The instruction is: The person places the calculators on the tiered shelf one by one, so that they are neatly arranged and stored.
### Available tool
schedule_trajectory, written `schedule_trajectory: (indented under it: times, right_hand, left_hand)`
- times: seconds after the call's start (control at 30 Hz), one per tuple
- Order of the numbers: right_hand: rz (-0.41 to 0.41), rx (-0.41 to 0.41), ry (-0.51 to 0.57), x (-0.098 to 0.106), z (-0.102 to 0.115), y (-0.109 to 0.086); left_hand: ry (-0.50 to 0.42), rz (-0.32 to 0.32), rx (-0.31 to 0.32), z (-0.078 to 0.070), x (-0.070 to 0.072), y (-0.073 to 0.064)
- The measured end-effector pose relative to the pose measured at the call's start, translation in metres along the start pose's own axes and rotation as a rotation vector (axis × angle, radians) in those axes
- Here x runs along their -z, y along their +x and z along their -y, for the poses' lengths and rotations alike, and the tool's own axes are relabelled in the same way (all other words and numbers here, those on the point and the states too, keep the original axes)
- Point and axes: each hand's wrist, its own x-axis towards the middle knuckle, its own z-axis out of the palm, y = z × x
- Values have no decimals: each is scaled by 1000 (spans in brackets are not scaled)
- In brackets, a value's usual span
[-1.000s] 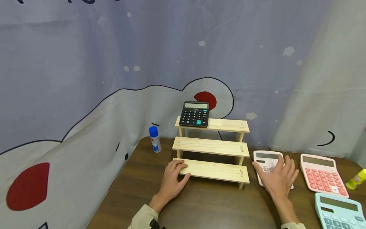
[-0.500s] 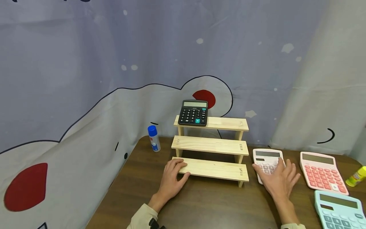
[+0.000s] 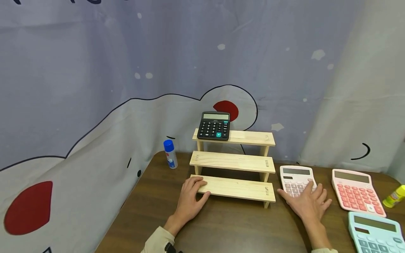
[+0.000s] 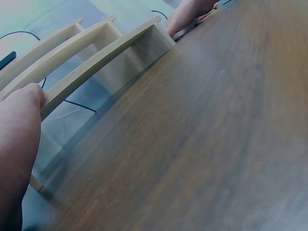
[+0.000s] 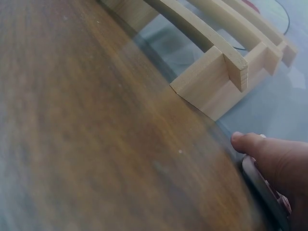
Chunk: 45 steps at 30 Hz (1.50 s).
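My left hand (image 3: 190,200) rests on the left end of the lowest step of a three-tier wooden display stand (image 3: 234,187), with its thumb near the front edge. In the left wrist view, the hand (image 4: 21,125) meets the end of that step. My right hand (image 3: 308,203) lies spread over the lower keys of a white calculator (image 3: 296,179), hiding its bottom part. Whether the fingertips press keys cannot be made out. In the right wrist view, the thumb (image 5: 260,147) reaches past the calculator's edge. A black calculator (image 3: 213,125) leans on the top step at the left.
A pink calculator (image 3: 357,191) and a light blue calculator (image 3: 376,232) lie to the right on the brown wooden table (image 3: 240,228). Beyond them is a yellow glue stick (image 3: 394,196). A blue-capped bottle (image 3: 171,154) stands left of the stand. Behind hangs a printed curtain (image 3: 158,52).
My right hand has drawn back a little toward me over the white calculator, uncovering more keys. The left hand stays on the lowest step.
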Motion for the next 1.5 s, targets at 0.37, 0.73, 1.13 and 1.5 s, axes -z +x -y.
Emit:
schedule_trajectory:
  times: [0.37,0.73,1.13,1.5]
  right_hand:
    - [2,-28,17,-2,0,-4]
    - [-16,-11,19,-1,3,-3]
    - [-21,-1,44,0,6,-1]
    - [-47,-21,131,0,8,-1]
  left_hand:
    - [-3,6,9,-1,-1,-2]
    - [-1,14,22,0,1,-1]
    - [-8,5,23,-3,3,0]
    - [3,1,14,-3,3,0]
